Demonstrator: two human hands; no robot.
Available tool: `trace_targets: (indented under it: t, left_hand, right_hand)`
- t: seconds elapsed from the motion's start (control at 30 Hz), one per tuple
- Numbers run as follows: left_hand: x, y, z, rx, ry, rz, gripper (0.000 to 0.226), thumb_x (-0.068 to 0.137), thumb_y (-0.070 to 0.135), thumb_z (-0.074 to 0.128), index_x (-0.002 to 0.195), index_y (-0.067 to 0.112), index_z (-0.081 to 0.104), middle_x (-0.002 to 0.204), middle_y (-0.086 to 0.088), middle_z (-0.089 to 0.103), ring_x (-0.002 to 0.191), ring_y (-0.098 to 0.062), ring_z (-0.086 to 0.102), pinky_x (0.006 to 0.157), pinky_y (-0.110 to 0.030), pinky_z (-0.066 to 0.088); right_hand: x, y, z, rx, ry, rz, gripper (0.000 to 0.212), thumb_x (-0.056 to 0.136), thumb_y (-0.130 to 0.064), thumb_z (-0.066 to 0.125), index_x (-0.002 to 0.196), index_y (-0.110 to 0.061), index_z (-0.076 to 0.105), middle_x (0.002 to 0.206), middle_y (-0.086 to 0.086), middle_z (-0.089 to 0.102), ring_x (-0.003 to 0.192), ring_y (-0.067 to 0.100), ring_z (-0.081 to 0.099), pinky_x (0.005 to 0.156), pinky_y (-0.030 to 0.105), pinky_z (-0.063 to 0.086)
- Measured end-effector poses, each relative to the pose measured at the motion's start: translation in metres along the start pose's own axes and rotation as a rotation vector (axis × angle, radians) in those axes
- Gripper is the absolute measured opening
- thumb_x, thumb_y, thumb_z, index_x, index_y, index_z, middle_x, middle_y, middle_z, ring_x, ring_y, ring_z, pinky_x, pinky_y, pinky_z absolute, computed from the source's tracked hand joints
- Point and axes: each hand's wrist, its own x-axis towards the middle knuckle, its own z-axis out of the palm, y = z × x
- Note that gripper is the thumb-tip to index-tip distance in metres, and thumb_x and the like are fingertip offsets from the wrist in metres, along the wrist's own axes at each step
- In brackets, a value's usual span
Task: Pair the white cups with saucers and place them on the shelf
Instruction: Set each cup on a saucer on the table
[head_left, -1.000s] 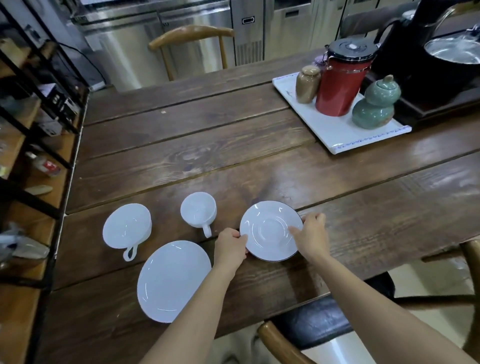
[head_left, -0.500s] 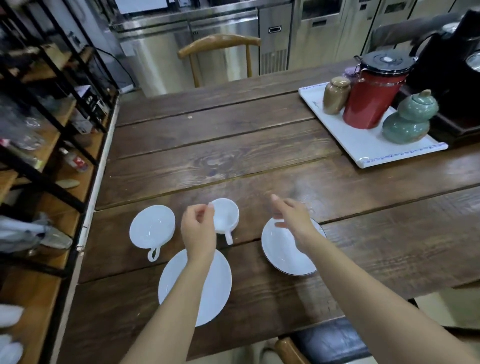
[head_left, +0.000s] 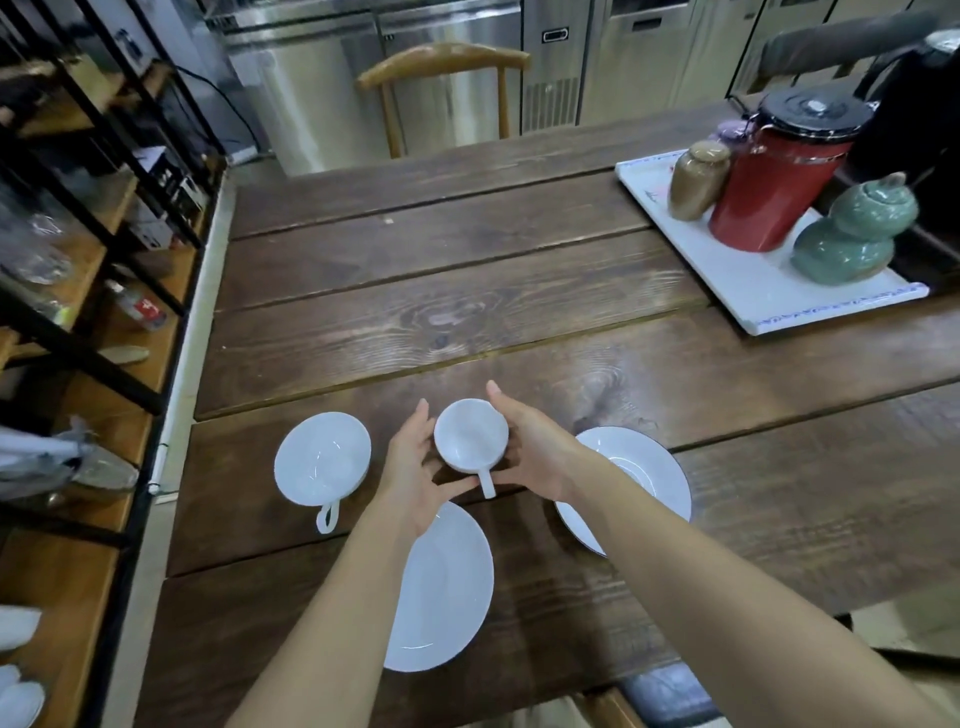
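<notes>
Now | both hands (head_left: 415, 467) cup small cup (head_left: 470, 435) | saucer (head_left: 644, 470) part-hidden

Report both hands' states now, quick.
Left hand: cupped against the small white cup, holding it.
Right hand: fingers wrapped around the same cup's other side, holding it too.

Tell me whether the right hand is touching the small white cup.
Touching. The head view shows the right hand cupped against the right side of the small white cup, with no gap visible; the left hand presses the opposite side.
</notes>
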Motion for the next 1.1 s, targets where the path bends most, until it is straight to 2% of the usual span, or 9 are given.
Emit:
trace_targets:
  t: [0.13, 0.27, 0.5, 0.6, 0.7, 0.8, 0.9, 1.0, 1.1]
  left_hand:
    - [-0.003, 0.005, 0.02, 0.103, 0.035, 0.064, 0.043, 0.087, 0.049, 0.052, 0.11, 0.015, 0.065, 0.108, -0.01, 0.066, 0.096, -0.026, 0.064, 0.065, -0.04, 0.059]
    - [-0.007, 0.001, 0.058, 0.247, -0.028, 0.131, 0.044, 0.086, 0.051, 0.053, 0.117, 0.02, 0.057, 0.117, -0.01, 0.059, 0.102, -0.028, 0.061, 0.071, -0.042, 0.059]
    - [-0.019, -0.035, 0.111, 0.241, -0.157, 0.003, 0.034, 0.085, 0.048, 0.057, 0.107, 0.022, 0.058, 0.112, -0.005, 0.059, 0.091, -0.023, 0.063, 0.062, -0.041, 0.059]
    - [-0.022, -0.05, 0.121, 0.272, -0.155, -0.017, 0.019, 0.085, 0.045, 0.058, 0.092, 0.027, 0.055, 0.101, 0.001, 0.058, 0.086, -0.02, 0.063, 0.056, -0.037, 0.058]
    - [-0.023, -0.058, 0.123, 0.277, -0.149, -0.052, 0.021, 0.084, 0.042, 0.06, 0.091, 0.024, 0.055, 0.102, -0.002, 0.058, 0.089, -0.023, 0.064, 0.055, -0.037, 0.058]
    - [-0.023, -0.064, 0.119, 0.285, -0.116, -0.058, 0.027, 0.084, 0.042, 0.061, 0.099, 0.02, 0.056, 0.107, -0.005, 0.057, 0.097, -0.027, 0.062, 0.061, -0.041, 0.059]
    - [-0.023, -0.067, 0.113, 0.298, -0.123, -0.068, 0.039, 0.085, 0.041, 0.059, 0.114, 0.017, 0.055, 0.116, -0.01, 0.057, 0.102, -0.03, 0.06, 0.07, -0.046, 0.059]
    - [-0.023, -0.065, 0.11, 0.275, -0.181, -0.115, 0.041, 0.087, 0.041, 0.057, 0.119, 0.017, 0.057, 0.121, -0.012, 0.058, 0.108, -0.03, 0.059, 0.081, -0.054, 0.055]
    - [-0.025, -0.056, 0.108, 0.338, -0.205, -0.123, 0.043, 0.086, 0.046, 0.057, 0.12, 0.019, 0.058, 0.121, -0.004, 0.056, 0.114, -0.024, 0.052, 0.079, -0.049, 0.055]
  right_hand:
    - [-0.013, -0.008, -0.011, -0.046, 0.094, -0.072, 0.06, 0.086, -0.057, 0.051, 0.129, -0.016, 0.052, 0.128, 0.012, 0.058, 0.114, 0.03, 0.058, 0.098, 0.047, 0.047]
    - [-0.038, -0.012, -0.035, -0.032, 0.297, -0.179, 0.053, 0.086, -0.05, 0.055, 0.127, -0.016, 0.052, 0.126, 0.011, 0.056, 0.103, 0.026, 0.058, 0.07, 0.033, 0.055]
    - [-0.079, 0.009, -0.086, 0.061, 0.509, -0.183, 0.054, 0.078, -0.052, 0.063, 0.118, -0.016, 0.055, 0.122, 0.008, 0.058, 0.112, 0.028, 0.056, 0.06, 0.033, 0.055]
    - [-0.085, 0.021, -0.098, 0.086, 0.53, -0.159, 0.053, 0.078, -0.05, 0.063, 0.119, -0.015, 0.057, 0.122, 0.009, 0.059, 0.109, 0.027, 0.058, 0.06, 0.032, 0.055]
    - [-0.086, 0.033, -0.102, 0.103, 0.556, -0.148, 0.053, 0.078, -0.05, 0.063, 0.117, -0.015, 0.057, 0.118, 0.007, 0.06, 0.104, 0.024, 0.06, 0.058, 0.032, 0.056]
    - [-0.084, 0.042, -0.102, 0.097, 0.56, -0.14, 0.052, 0.077, -0.052, 0.064, 0.115, -0.017, 0.058, 0.118, 0.006, 0.06, 0.106, 0.026, 0.059, 0.059, 0.033, 0.055]
    - [-0.082, 0.047, -0.101, 0.066, 0.566, -0.134, 0.037, 0.079, -0.049, 0.062, 0.104, -0.021, 0.061, 0.116, 0.005, 0.061, 0.107, 0.027, 0.059, 0.061, 0.033, 0.054]
    - [-0.081, 0.05, -0.1, 0.019, 0.57, -0.137, 0.041, 0.081, -0.048, 0.061, 0.112, -0.021, 0.06, 0.12, 0.004, 0.06, 0.109, 0.024, 0.057, 0.063, 0.032, 0.051]
    - [-0.08, 0.048, -0.1, -0.121, 0.669, -0.136, 0.047, 0.084, -0.047, 0.058, 0.12, -0.018, 0.055, 0.124, 0.003, 0.056, 0.107, 0.02, 0.053, 0.071, 0.032, 0.045]
